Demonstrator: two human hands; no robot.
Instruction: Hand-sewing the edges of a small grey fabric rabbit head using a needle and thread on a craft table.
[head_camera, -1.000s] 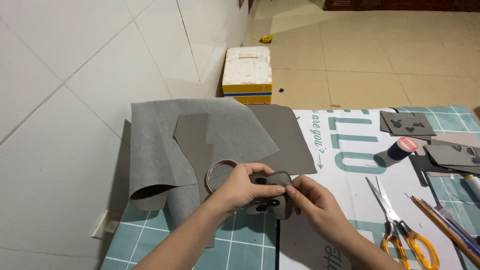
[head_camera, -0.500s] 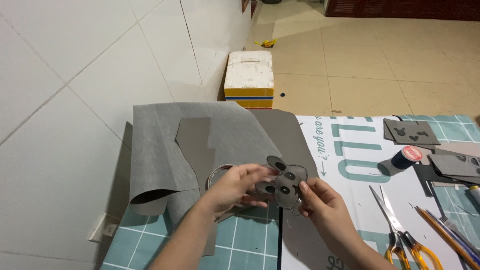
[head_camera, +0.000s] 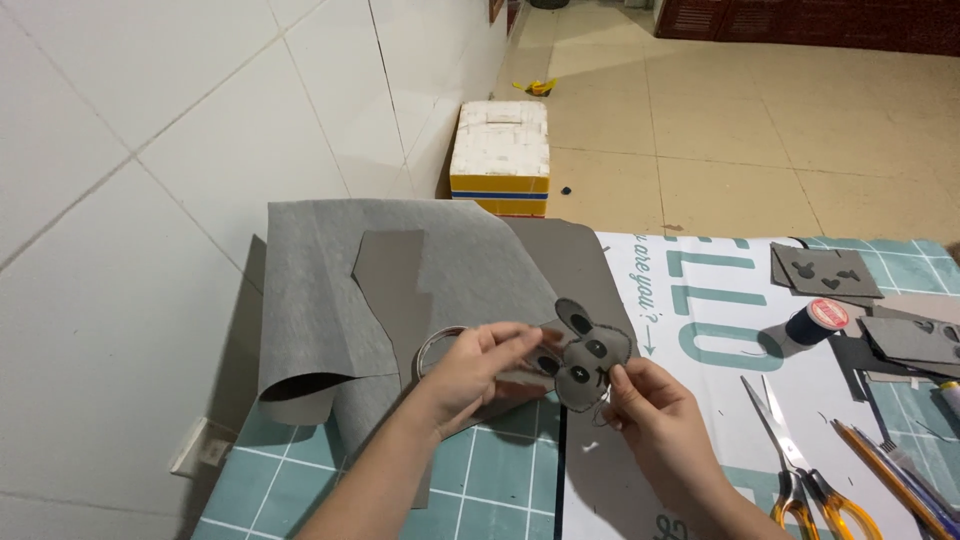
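- Felt mouse face (head_camera: 590, 365) is held up over the grey felt sheet (head_camera: 330, 290)
- left hand (head_camera: 470, 375) pinches its ear side, right hand (head_camera: 655, 415) pinches its bottom edge
- scissors (head_camera: 800, 465) lie nearby

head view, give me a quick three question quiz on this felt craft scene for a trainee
1. True or false: both hands hold the grey felt animal face above the table.
2. Which lies nearest the right hand? A) scissors B) thread spool C) foam box
3. Fill in: the roll of tape sits behind the ____ hand.

Key: 1 true; 2 A; 3 left.
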